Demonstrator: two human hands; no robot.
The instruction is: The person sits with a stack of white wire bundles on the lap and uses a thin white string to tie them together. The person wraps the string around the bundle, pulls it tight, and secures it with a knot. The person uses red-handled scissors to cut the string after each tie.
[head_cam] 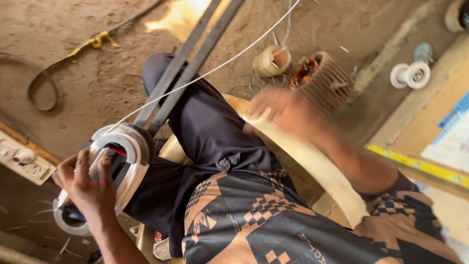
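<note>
My left hand [85,188] grips the tape reel [115,168] by my knee while my blurred right hand [278,110], grip unclear, hovers near the motor stator [322,80]; the taut white strip [205,73] could, I judge, snag or snap.

Open dirt floor [107,73] upper left: free passage, apart from a dark belt loop [41,90] lying there. Taut white wire [210,72] and two metal bars [188,63] cut diagonally across centre. Right hand [273,110], blurred, sits near ribbed motor stator [322,80] and tape roll [272,61]; tight there. Left hand [85,188] crowds the winding spool [124,161].
</note>
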